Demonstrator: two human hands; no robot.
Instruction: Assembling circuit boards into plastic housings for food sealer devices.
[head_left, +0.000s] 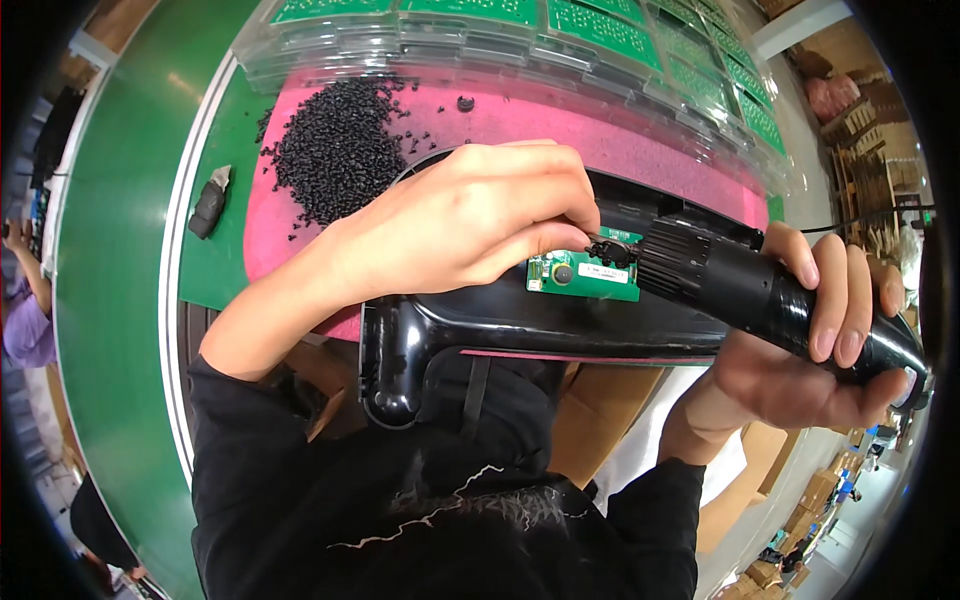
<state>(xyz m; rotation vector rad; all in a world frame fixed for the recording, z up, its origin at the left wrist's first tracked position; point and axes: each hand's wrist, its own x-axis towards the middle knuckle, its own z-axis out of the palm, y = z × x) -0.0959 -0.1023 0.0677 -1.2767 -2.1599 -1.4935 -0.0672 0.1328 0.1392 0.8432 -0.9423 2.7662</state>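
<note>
The left hand (490, 210) reaches in over a black plastic housing (560, 325), thumb and forefinger closed to a pinch on what look like small dark screws (610, 252), right at the nose of a black power screwdriver (720, 270). The right hand (775, 385) is wrapped around the screwdriver's body from the right, its fingers curled over the far side and the thumb along the near side; the grip is firm, and the tool lies well over toward flat. A green circuit board (580, 280) sits in the housing, just below the screwdriver's nose, with a pink mat (560, 125) beneath the housing on the green counter (225, 275).

Good work here likely depends on a light, steady pinch: one screw seated straight on the bit, with spares kept back in the fingers and off the board. The bit itself is hidden, so I cannot tell whether a screw is already on it. Driving would call for the tool to stand square to the board, with the fingertips clear of the turning bit. Loose screws on the circuitry seem the main risk; the black screw pile (335, 150) lies safely apart, far left on the mat
</note>
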